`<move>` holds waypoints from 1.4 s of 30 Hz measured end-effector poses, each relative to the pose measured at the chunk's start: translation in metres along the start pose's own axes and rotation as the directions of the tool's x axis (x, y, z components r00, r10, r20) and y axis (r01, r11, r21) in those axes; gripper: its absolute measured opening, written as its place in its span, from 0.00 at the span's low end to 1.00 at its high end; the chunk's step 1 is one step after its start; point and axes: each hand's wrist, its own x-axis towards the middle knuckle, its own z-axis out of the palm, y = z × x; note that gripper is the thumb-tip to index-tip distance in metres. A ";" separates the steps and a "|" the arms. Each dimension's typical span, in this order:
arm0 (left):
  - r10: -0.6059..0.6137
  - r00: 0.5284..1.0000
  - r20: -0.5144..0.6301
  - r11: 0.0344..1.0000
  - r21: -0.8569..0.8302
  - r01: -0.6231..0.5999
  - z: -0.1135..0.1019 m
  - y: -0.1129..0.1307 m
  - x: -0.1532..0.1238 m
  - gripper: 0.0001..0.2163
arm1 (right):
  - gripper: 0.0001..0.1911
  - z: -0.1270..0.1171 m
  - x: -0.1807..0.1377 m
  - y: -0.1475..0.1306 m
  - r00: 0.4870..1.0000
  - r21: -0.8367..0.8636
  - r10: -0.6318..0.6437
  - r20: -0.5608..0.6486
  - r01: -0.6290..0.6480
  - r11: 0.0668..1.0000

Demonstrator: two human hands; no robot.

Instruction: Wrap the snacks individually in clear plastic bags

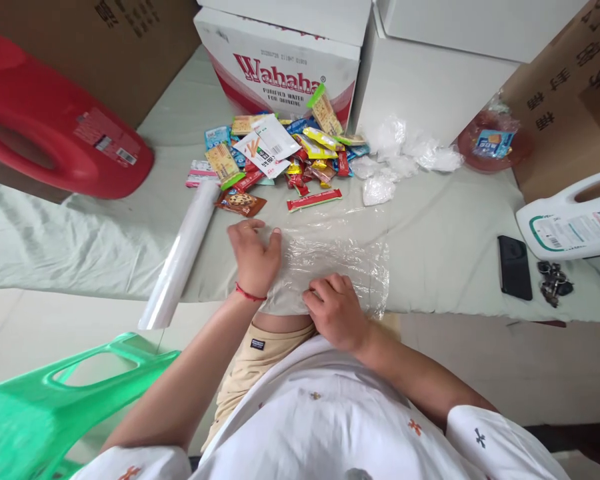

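Observation:
A clear plastic bag (340, 263) lies flat on the pale green cloth (430, 220) at the near edge. My left hand (254, 257), with a red string at the wrist, rests on the bag's left side with fingers curled. My right hand (334, 308) pinches the bag's near edge with closed fingers. Beyond the bag lies a pile of snack packets (280, 157), among them a red bar (314, 199) and a cookie packet (241, 202). A roll of clear bags (180, 257) lies to the left of my left hand.
A Wahaha water carton (280, 67) stands behind the snacks, with loose clear bags (405, 157) to its right. A red jug (55, 127) lies at the left, a white jug (570, 217), black phone (514, 267) and keys (555, 280) at the right. A green stool (55, 400) is near left.

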 end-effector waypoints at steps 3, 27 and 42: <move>0.242 0.957 -0.160 0.970 0.080 -0.232 -0.031 0.029 -0.009 0.12 | 0.07 0.006 0.003 0.002 0.999 -0.018 -0.011 0.032 0.011 1.000; 0.157 0.775 0.612 0.811 0.368 -0.455 -0.002 0.000 -0.042 0.34 | 0.23 -0.009 0.182 0.133 0.910 -0.091 0.178 0.375 -0.155 0.984; 0.172 0.830 0.530 0.880 0.297 -0.372 -0.001 -0.008 -0.044 0.26 | 0.13 -0.059 0.085 0.091 0.901 0.194 0.161 0.404 -0.256 0.947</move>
